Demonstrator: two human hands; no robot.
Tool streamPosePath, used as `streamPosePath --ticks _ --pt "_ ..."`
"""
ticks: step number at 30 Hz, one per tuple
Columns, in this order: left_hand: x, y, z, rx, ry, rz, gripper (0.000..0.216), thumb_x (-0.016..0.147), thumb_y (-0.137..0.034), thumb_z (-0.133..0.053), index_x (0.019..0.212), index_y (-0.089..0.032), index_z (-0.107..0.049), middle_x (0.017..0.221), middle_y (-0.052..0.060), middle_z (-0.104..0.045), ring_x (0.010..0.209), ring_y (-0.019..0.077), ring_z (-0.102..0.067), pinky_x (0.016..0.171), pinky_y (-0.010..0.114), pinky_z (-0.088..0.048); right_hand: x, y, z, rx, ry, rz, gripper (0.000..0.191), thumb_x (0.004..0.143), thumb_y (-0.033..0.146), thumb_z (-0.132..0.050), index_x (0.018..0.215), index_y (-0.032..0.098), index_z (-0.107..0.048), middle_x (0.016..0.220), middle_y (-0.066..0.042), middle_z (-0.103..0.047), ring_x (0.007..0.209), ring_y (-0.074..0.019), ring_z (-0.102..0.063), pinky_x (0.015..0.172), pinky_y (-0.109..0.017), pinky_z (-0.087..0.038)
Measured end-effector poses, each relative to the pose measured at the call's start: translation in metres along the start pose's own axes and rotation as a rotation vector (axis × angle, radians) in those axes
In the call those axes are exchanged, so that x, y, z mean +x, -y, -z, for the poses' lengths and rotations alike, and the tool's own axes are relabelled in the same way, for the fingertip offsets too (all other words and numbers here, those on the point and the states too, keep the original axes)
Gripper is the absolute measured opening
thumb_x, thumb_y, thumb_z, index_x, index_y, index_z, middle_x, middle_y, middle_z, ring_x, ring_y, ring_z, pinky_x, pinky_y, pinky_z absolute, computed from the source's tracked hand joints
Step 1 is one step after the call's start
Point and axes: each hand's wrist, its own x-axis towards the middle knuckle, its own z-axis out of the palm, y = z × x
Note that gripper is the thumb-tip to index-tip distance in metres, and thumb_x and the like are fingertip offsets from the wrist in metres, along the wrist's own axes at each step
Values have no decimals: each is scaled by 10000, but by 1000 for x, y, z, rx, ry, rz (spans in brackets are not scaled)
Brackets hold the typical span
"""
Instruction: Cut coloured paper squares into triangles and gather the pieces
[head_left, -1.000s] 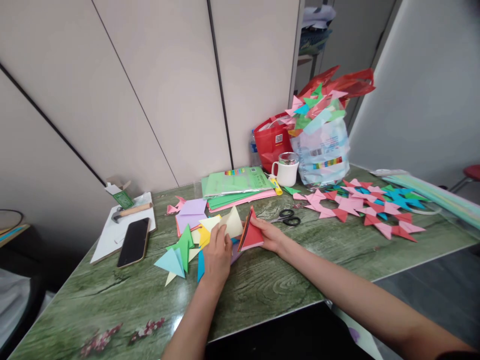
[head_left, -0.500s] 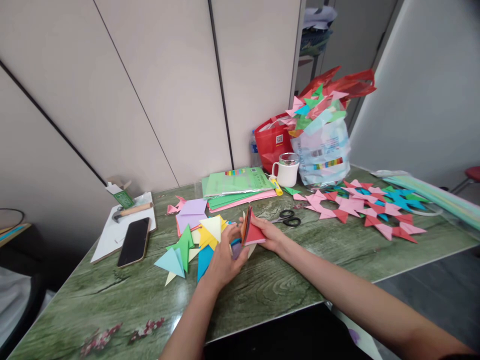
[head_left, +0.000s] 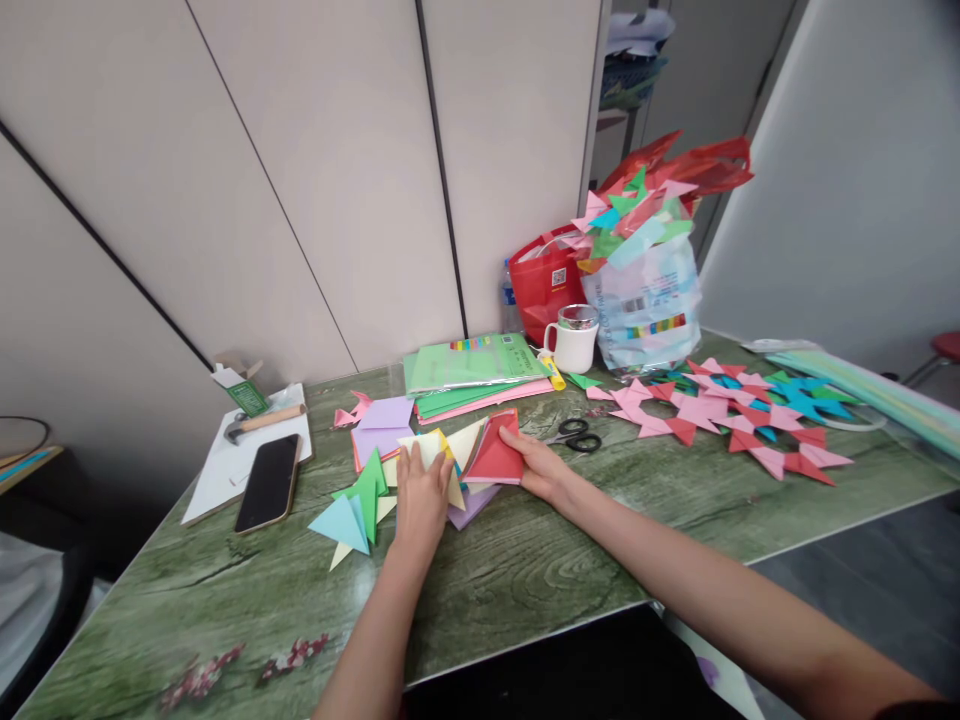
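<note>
Between the thumb and fingers of my right hand (head_left: 545, 466) is a stack of folded paper (head_left: 497, 452), red on its face. My left hand (head_left: 422, 498) lies with its fingers stretched over a pile of folded papers, resting on a cream folded piece (head_left: 424, 450). A purple folded paper (head_left: 472, 506) lies on the table below the red stack. Left of my left hand are green folded pieces (head_left: 367, 495) and a light blue one (head_left: 343, 522). A lilac paper (head_left: 382, 428) lies behind them.
Black-handled scissors (head_left: 576, 438) lie right of my right hand. Behind are paper packs (head_left: 472, 365), a white mug (head_left: 574, 343), a red bag (head_left: 541, 285) and a bag of paper pieces (head_left: 643, 300). Paper rings (head_left: 701, 410) spread rightward; a phone (head_left: 268, 483) and hammer (head_left: 266, 424) sit left.
My left hand has left the stack and moved left onto the paper pile, its fingers now extended. The stack in my right hand has tipped flatter, showing more of its red face.
</note>
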Motion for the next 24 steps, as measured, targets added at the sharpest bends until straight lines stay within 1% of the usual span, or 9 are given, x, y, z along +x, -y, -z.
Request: streamPosePath --ticks 3,6,10,13,16,19,21,24 --pt "0 3 -3 29 -2 16 215 835 -246 -491 922 -163 -669 1095 170 -595 1121 336 -500 907 548 -401 -2 1 -2 -3 2 4 132 751 234 -678 839 146 -635 774 -48 -735 704 -181 -698 775 -333 -548" --pt "0 4 -3 45 -18 28 249 848 -224 -453 970 -110 -637 1017 185 -629 1020 310 -570 867 502 -445 -3 1 -2 -6 0 2 130 739 224 -688 824 137 -642 761 -48 -736 675 -172 -695 738 -309 -554" --pt "1 3 2 49 -83 49 302 864 -159 -365 1011 -45 -603 969 221 -648 938 299 -615 801 474 -485 -4 1 -2 -12 -7 -8 125 733 208 -692 807 118 -646 743 -63 -734 639 -164 -691 693 -282 -553" --pt "3 1 9 35 -178 58 316 862 -130 -353 1049 -42 -592 1036 229 -640 1000 288 -603 852 468 -473 -4 1 -2 -13 -9 -10 120 735 206 -691 808 123 -644 750 -63 -734 628 -161 -689 681 -277 -551" --pt "5 -3 16 6 -291 58 323 869 -130 -367 1114 -79 -572 1124 196 -621 1087 261 -565 943 463 -426 -3 0 -2 -10 -7 -10 124 740 194 -687 835 127 -643 777 -62 -735 640 -154 -690 678 -266 -550" --pt "6 -7 22 -21 -385 55 330 869 -150 -406 1166 -128 -548 1142 159 -623 1101 247 -558 953 461 -425 -2 -1 -1 -5 0 -17 132 745 185 -682 857 130 -639 799 -64 -734 655 -152 -691 686 -265 -549" --pt "6 -10 24 -36 -424 48 342 862 -161 -434 1189 -144 -534 1138 150 -626 1097 247 -561 940 455 -437 -1 -1 0 1 7 -26 131 751 191 -677 860 130 -638 801 -66 -733 664 -156 -692 700 -273 -547" --pt "6 -15 27 -57 -440 21 380 859 -164 -447 1236 -155 -495 1173 147 -606 1120 242 -544 953 438 -429 -1 -1 1 17 21 -33 146 749 192 -677 873 125 -638 801 -65 -732 674 -157 -693 714 -272 -544"
